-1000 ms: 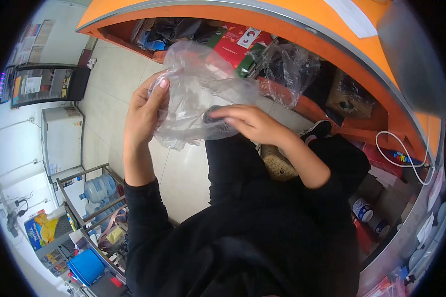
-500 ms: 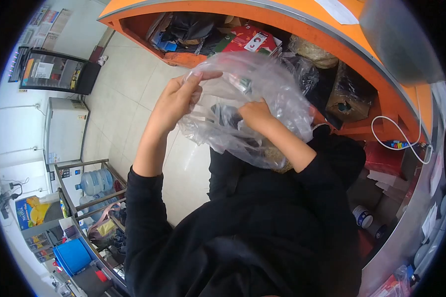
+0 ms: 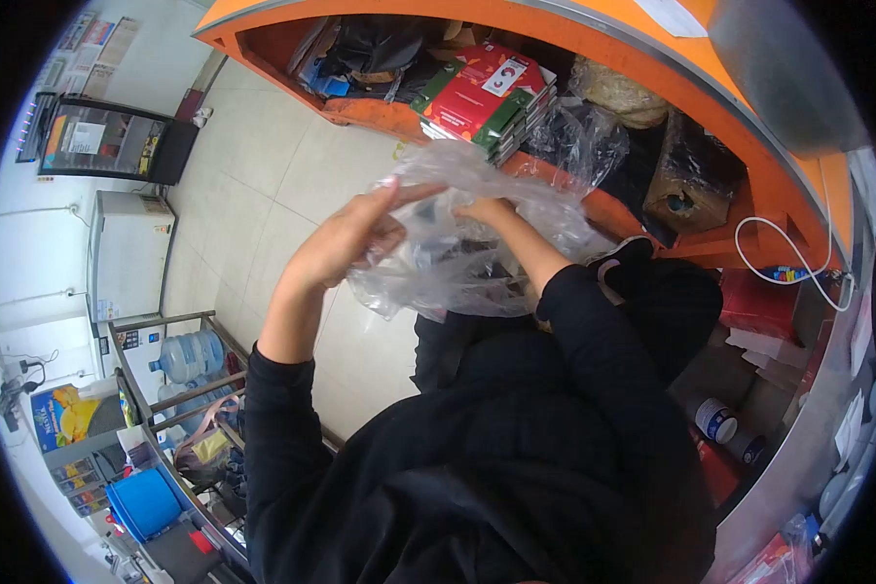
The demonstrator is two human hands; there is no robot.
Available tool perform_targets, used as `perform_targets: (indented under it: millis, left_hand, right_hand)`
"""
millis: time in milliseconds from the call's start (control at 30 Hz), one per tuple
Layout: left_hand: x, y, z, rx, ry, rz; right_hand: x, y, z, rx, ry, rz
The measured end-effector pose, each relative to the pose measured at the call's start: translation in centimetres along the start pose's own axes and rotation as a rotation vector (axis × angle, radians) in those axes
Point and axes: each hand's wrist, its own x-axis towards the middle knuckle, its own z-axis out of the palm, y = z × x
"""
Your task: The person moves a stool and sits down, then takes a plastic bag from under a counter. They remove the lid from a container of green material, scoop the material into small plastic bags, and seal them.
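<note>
I hold a crumpled clear plastic bag (image 3: pixel 477 273) in front of my chest with both hands. My left hand (image 3: pixel 346 243) pinches its upper left edge, with the fingers stretched toward the right. At the bag's top middle my right hand (image 3: pixel 487 209) grips the film, partly hidden by it. Something dark shows through the plastic; I cannot tell what it is. Black sleeves cover both my arms.
An orange counter (image 3: pixel 594 44) curves across the top and right, with shelves beneath. On them lie red and green boxes (image 3: pixel 482 92), another clear bag (image 3: pixel 579 136), a dark box (image 3: pixel 691 190) and a white cable (image 3: pixel 779 268). At the left stand a white freezer (image 3: pixel 127 253) and water bottles (image 3: pixel 190 355).
The bag has dropped lower and flattened. My right hand has moved up to the bag's top edge, close to my left hand's fingertips. The view shifted slightly.
</note>
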Motion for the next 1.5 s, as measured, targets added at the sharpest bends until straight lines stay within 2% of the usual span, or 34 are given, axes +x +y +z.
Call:
perform_targets:
  millis: [67,133,200,267,333,367,433,500,567,633,700,767,900,1000,1133,1300,1400,1500]
  left_hand:
    - [-0.1,-1.1,-1.3,0.008,0.115,-0.029]
    - [0.4,-2.2,-2.6,0.053,0.254,-0.032]
    - [2.3,-3.8,-4.1,0.107,0.475,-0.045]
    - [5.2,-6.3,-6.6,0.172,0.641,-0.073]
    - [8.6,-9.6,-10.2,0.256,0.763,-0.122]
    - [9.7,-11.1,-11.8,0.345,0.83,-0.032]
    - [12.1,-13.0,-14.4,0.517,0.974,0.15]
    - [12.4,-11.7,-15.1,0.508,1.106,0.206]
    - [12.3,-9.6,-15.6,0.4,1.236,0.258]
    - [11.6,-6.8,-14.9,0.352,1.319,0.253]
    - [11.4,-6.5,-15.2,0.288,1.338,0.278]
    - [11.1,-7.5,-15.1,0.213,1.281,0.324]
    - [10.0,-10.4,-15.5,0.127,1.264,0.14]
    - [10.5,-12.6,-15.9,-0.049,1.288,0.145]
    - [11.9,-13.4,-16.6,-0.132,1.284,0.139]
    - [14.1,-10.9,-16.8,-0.195,1.208,0.157]
    - [15.4,-9.7,-15.8,-0.27,1.163,0.223]
    - [17.1,-10.0,-14.3,-0.237,1.119,0.311]
  right_hand:
    - [-1.2,-0.8,1.6,-0.009,-0.101,0.023]
    - [-1.0,-0.7,3.6,-0.041,-0.055,-0.007]
    - [-1.7,-1.6,5.0,-0.205,0.238,-0.389]
    - [-6.6,-4.8,1.7,-0.359,0.37,-0.791]
    - [-10.4,-6.5,-2.5,-0.197,0.434,-0.775]
    - [-11.0,-6.4,-4.2,-0.112,0.462,-0.77]
    - [-10.7,-3.8,-7.7,0.166,0.763,-0.823]
    - [-8.9,-0.1,-10.3,0.442,0.959,-0.468]
    - [-3.8,7.8,-11.3,0.732,0.774,-0.097]
    - [1.2,16.3,-9.4,0.077,0.587,0.145]
    - [6.6,21.6,-7.6,0.06,0.334,0.343]
    - [10.6,24.1,-7.1,-0.045,0.465,0.403]
    - [19.3,31.5,-5.2,-0.163,0.733,0.424]
    - [23.3,32.9,-6.3,-0.141,0.737,0.449]
    - [25.2,33.7,-7.3,-0.156,0.681,0.429]
    - [20.1,33.0,-7.6,-0.219,0.607,0.284]
    - [12.7,32.7,-6.2,-0.246,0.518,0.207]
    - [4.8,31.3,-3.8,-0.216,0.349,0.259]
